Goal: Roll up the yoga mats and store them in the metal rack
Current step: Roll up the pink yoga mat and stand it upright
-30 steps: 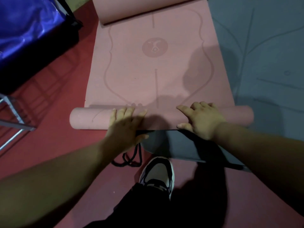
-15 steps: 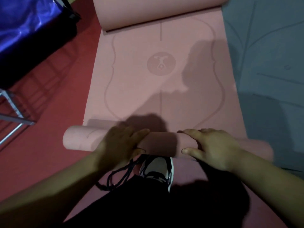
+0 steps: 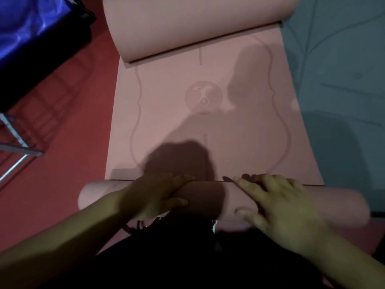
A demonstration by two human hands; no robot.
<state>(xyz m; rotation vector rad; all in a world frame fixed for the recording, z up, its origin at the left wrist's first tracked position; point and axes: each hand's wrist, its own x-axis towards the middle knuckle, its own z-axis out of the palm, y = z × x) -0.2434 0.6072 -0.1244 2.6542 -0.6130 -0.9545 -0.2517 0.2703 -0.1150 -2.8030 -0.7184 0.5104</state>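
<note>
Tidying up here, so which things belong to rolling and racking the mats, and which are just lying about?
For the job: pink mat, part rolled under left hand and right hand; teal mat; metal frame, likely the rack.
Lying about: shiny blue cover; black cord.

No readable text, pink yoga mat (image 3: 166, 122) bears only a round figure emblem (image 3: 203, 97), alignment lines
</note>
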